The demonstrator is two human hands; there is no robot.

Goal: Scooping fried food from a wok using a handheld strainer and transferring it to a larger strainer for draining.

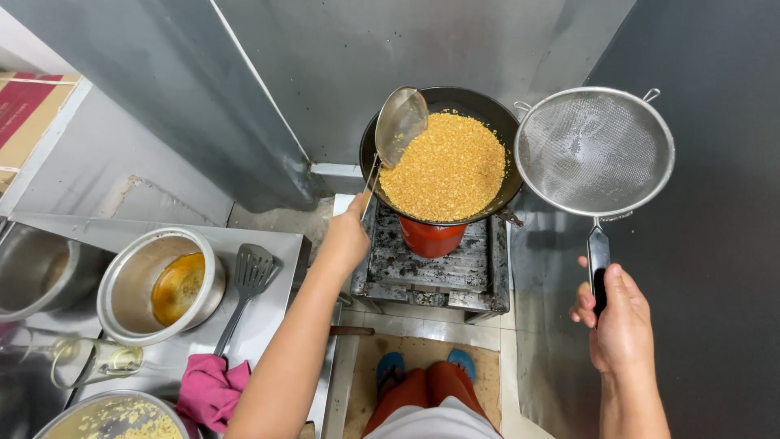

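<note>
Holding a long steel ladle (400, 123) over the black round wok (487, 110), the left hand (348, 236) has its fingers closed on the thin handle. The right hand (619, 319) grips the black handle of a round wire-mesh strainer (594, 151), just right of the wok and empty. The golden crumbled food (445, 168) in the wok looks fried already; none is lifted out yet. Left of the wok, a steel surface (268, 313) carries a steel pot of brown liquid (161, 284), a slotted spatula (249, 280) and a pink cloth (210, 392). Steel walls surround.
</note>
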